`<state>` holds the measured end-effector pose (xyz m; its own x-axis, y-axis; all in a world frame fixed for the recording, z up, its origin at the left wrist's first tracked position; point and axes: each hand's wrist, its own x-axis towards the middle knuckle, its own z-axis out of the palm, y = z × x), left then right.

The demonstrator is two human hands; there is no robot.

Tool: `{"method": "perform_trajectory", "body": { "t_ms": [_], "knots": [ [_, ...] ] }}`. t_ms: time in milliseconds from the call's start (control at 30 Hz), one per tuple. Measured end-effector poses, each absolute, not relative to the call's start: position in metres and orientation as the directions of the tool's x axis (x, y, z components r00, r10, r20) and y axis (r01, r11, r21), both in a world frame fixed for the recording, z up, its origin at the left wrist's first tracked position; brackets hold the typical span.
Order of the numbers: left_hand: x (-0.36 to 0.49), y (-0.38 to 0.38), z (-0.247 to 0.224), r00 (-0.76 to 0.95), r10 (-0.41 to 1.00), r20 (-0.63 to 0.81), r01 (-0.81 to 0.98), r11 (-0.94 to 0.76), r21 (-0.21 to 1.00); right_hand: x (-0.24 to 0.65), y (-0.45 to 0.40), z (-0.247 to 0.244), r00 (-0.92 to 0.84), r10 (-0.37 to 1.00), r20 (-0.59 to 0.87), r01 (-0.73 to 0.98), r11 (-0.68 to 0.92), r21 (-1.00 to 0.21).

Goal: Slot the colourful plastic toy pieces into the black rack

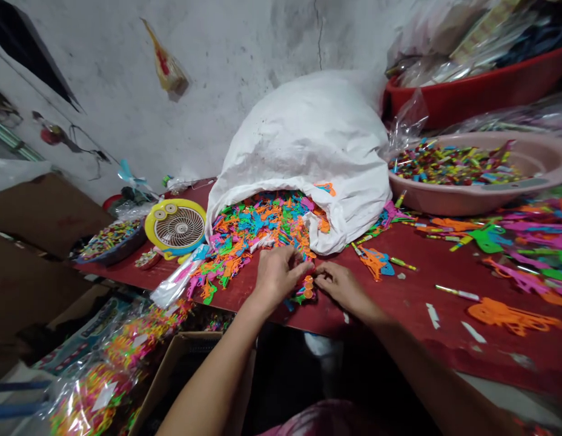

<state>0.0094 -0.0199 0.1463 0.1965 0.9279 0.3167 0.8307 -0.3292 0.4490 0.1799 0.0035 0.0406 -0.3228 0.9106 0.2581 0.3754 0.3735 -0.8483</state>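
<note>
At lower center, my left hand [277,275] and right hand [342,284] pinch a knobby plastic strip [307,289] on the red tabletop [421,297].

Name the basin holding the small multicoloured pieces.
The pink plastic basin at right; the red basin behind it holds clear plastic bags instead.

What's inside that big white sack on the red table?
Bright orange, blue and green plastic shapes spill from the mouth of the white woven sack. Anything deeper inside is covered by the sack, so it cannot be seen.
</note>
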Motion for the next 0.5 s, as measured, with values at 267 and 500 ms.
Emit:
{"method": "perform_trajectory", "body": {
  "t_ms": [267, 500],
  "knots": [
    [0.010, -0.009, 0.147, 0.334, 0.912, 0.238, 0.861, -0.398, 0.317, 0.186, 0.015, 0.037, -0.423, 0.900, 0.102, 0.300, 0.245, -0.922],
    [0.003, -0.012, 0.151, 0.348, 0.920, 0.182, 0.849, -0.391, 0.355, 0.194, 0.034, 0.050, -0.571, 0.820, 0.045, 0.317, 0.270, -0.909]
  ]
}}
